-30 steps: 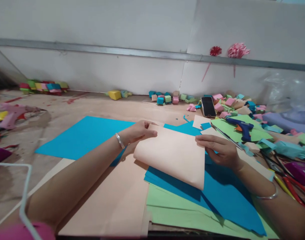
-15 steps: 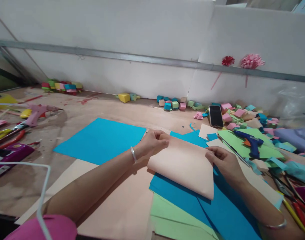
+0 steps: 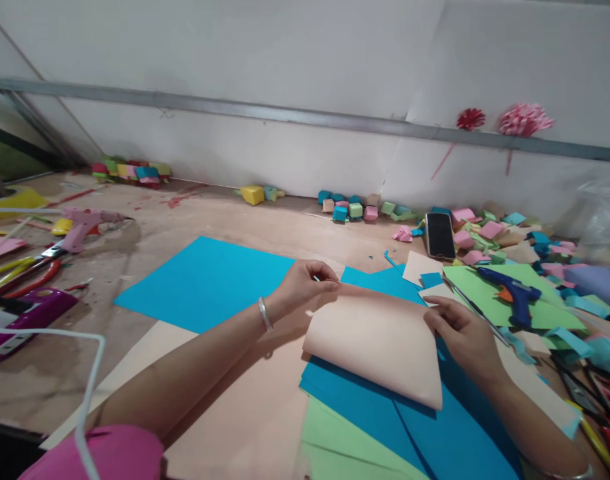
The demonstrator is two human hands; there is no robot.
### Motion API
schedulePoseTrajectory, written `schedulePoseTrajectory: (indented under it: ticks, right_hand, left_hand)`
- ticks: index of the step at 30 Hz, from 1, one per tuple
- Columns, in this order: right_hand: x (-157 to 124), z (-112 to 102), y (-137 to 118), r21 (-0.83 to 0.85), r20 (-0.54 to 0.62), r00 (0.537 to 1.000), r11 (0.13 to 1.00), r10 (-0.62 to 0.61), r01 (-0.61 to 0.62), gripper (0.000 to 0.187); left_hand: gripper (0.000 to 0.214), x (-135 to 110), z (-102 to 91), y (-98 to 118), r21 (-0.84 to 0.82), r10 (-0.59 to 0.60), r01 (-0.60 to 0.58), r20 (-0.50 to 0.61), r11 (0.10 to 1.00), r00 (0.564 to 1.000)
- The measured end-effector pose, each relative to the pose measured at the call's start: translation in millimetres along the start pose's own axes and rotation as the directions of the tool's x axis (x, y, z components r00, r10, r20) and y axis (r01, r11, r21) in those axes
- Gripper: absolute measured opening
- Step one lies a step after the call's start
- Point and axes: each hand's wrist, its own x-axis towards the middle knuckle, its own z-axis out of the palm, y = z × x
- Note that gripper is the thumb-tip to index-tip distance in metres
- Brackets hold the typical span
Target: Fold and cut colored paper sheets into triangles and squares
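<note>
A peach sheet of paper (image 3: 375, 347) is bent over on itself, its rounded fold toward me and its free edges at the far side. My left hand (image 3: 307, 287) pinches its far left corner between thumb and fingers. At the far right corner, my right hand (image 3: 459, 333) holds the edge with thumb and forefinger. Beneath the bent sheet lie blue sheets (image 3: 355, 393) and green sheets (image 3: 349, 447). A larger peach sheet (image 3: 245, 407) spreads under my left forearm, and a blue sheet (image 3: 205, 280) lies beyond it.
A blue glue gun (image 3: 515, 293) rests on green paper at right, near a phone (image 3: 439, 235) and piled paper cubes (image 3: 489, 230). On the left are a pink glue gun (image 3: 79, 230), pliers (image 3: 15, 270) and a purple tool (image 3: 29, 320). A white cord (image 3: 92, 380) crosses the front left.
The view has shifted slightly, so most things appear a little further right. My hands still hold the bent peach sheet at its far corners; the right fingers look a little straighter.
</note>
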Motion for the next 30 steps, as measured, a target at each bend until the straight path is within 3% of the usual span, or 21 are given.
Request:
schedulePoseTrajectory:
  ticks: [5,15,30]
  right_hand:
    - [0.8,-2.0,-3.7,0.005,-0.016,0.999,0.999,0.04,-0.04,0.033]
    - [5.6,-4.0,4.7,0.029,-0.092,0.996,0.999,-0.018,0.021,0.023]
    - [7.6,-1.6,-9.3,0.158,-0.137,0.99,0.986,-0.022,0.044,0.031]
  left_hand:
    - [0.016,-0.6,0.2,0.8,0.033,0.012,-0.012,-0.02,0.999,1.0]
    - [0.016,-1.5,-1.8,11.8,0.02,-0.019,0.019,0.012,1.0,1.0]
    - [0.017,4.6,-4.8,12.8,0.05,-0.081,0.084,-0.056,0.995,0.995]
